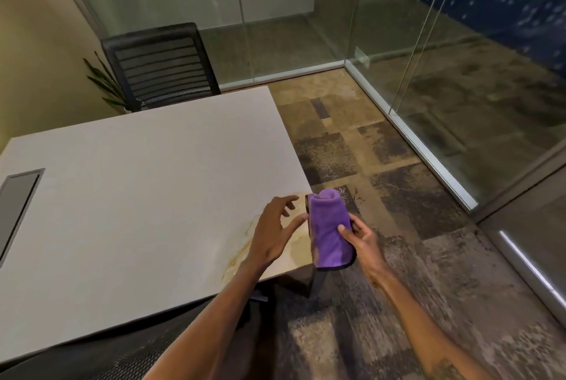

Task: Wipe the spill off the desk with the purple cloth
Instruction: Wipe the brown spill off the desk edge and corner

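Note:
The purple cloth (pixel 329 231), folded and dark-edged, hangs over the near right corner of the pale desk (pixel 137 183). My right hand (pixel 361 240) grips it from the right side, thumb on the fabric. My left hand (pixel 275 231) hovers just left of the cloth with fingers spread, its fingertips close to the cloth's edge and nothing in it. A brownish wet spill (pixel 245 249) streaks the desk under and around my left hand, reaching toward the corner.
A black mesh chair (pixel 159 65) stands at the desk's far side, a plant (pixel 105 82) beside it. A grey cable hatch (pixel 18 198) sits in the desk at left. Glass walls (pixel 398 73) enclose patterned carpet (pixel 382 180) on the right.

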{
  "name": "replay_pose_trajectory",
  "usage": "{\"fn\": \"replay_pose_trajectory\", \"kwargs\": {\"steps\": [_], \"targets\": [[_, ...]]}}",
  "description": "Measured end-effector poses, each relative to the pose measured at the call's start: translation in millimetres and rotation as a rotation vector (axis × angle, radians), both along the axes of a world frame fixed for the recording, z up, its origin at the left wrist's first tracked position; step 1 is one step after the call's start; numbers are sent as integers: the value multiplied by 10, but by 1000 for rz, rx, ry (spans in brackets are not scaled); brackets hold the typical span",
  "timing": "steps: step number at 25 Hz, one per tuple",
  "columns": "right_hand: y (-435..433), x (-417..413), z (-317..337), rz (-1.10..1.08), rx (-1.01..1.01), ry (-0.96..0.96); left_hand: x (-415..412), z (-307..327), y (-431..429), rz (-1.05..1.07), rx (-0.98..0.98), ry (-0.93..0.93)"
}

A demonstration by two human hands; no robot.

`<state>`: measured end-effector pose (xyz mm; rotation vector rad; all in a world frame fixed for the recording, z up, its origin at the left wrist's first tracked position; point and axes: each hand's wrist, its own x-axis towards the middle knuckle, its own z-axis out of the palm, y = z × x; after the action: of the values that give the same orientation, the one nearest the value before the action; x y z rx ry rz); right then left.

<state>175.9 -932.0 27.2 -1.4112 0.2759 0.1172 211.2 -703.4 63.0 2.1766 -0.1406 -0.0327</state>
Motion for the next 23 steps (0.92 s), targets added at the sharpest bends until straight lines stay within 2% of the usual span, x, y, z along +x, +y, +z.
{"fn": "replay_pose_trajectory", "kwargs": {"steps": [2,5,8,12,16,20,23], "targets": [[102,17,85,12,-164,-56,14,63,-44,-81,101,-103],[253,10,167,69,-266,-119,57,101,-84,-173,335,-299],[328,-17,204,82,-329,-164,64,149,-72,-155,385,-345],[337,-65,196,43,-294,-177,82,202,-17,-143,366,-304],[341,-110,118,18,-200,-161,74,212,49,-109,431,-271],[384,-185,6,61,-172,-140,-60,240,22,-134,592,-407],[386,-105,17,72,-264,-172,-106,282,27,-163,673,-556]]}}
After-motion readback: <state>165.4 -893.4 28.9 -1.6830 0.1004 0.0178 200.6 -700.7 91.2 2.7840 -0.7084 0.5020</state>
